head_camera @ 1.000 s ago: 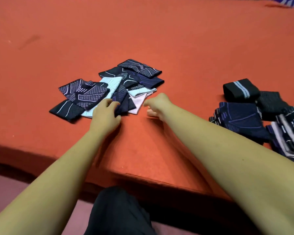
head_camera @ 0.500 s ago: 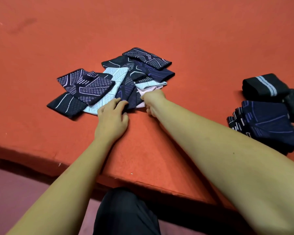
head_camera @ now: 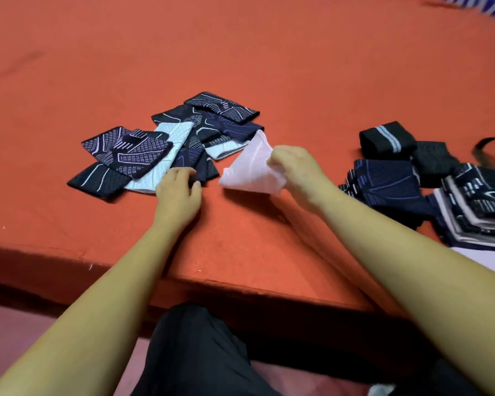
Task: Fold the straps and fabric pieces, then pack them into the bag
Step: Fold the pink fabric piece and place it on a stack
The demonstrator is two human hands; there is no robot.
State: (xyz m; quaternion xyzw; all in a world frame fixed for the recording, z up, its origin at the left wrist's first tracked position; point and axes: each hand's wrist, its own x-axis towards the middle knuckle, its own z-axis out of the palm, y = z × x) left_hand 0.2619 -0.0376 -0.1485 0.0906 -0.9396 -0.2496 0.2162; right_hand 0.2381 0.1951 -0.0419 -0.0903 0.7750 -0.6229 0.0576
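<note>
Pulled since before: pink piece [head_camera: 253, 170], now clear of pile [head_camera: 172, 144], pinched in my right fingers [head_camera: 280, 160]. Left hand [head_camera: 177, 192], fingers curled, rests on pile's near edge at 9 o'clock. Folded stack [head_camera: 429, 181] at 3 o'clock, nearer right hand.

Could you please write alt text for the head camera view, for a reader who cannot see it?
The right hand lifts a pale pink fabric piece off an orange table, while the left hand rests on a scattered pile of dark patterned pieces. Folded dark pieces sit stacked at right.
</note>
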